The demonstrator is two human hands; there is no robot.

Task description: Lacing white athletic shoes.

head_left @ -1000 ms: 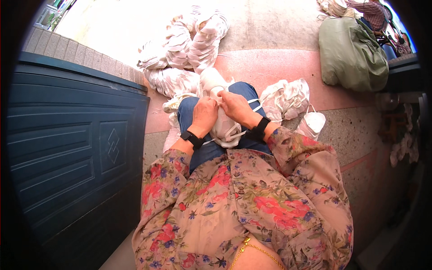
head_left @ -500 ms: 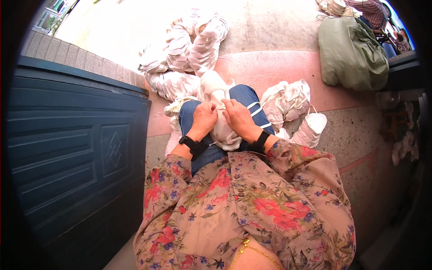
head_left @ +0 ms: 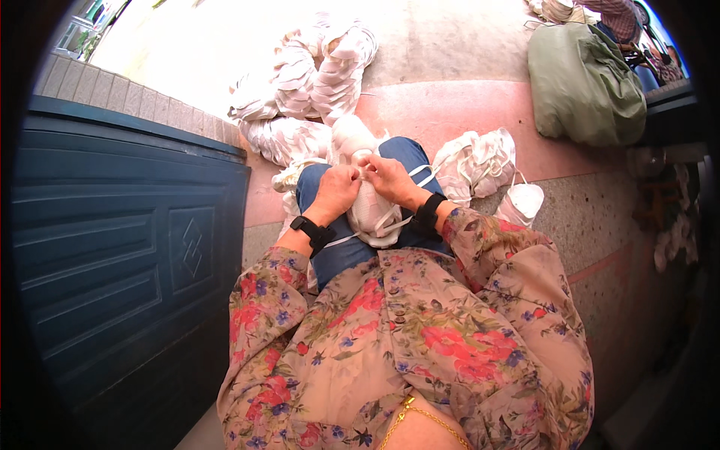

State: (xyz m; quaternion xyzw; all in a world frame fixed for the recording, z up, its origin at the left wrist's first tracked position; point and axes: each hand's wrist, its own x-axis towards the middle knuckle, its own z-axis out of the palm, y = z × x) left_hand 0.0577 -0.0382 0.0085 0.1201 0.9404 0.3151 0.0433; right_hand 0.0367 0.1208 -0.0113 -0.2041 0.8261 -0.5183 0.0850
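A pink and grey floor (head_left: 442, 109) runs out ahead of the seated person, with a dark blue door (head_left: 120, 232) along the left side and a green sack (head_left: 581, 82) off to the far right. The white bundle (head_left: 373, 210) lies in the lap between the knees of the jeans (head_left: 406, 154), its long axis pointing away from the body and leaning slightly left at the far end. It is right under the fingers: from the grip, its fuller part comes back toward the waist, while a pale rounded part lies just beyond. The left hand (head_left: 337, 189) comes in from the left, the right hand (head_left: 390, 181) from the right, and I can't call either clearly nearer. Both hold a narrow shape, fingers curled and tips nearly meeting over the bundle, but from where I stand I cannot tell whether a strap is pinched there. One strap (head_left: 397, 224) shows plainly nearer the body, trailing toward the right wrist. A white heap (head_left: 322, 79) lies beyond the knees, a smaller pile (head_left: 474, 166) beside the right one. The forearms slant inward, wrists apart, backs of the hands mostly upward
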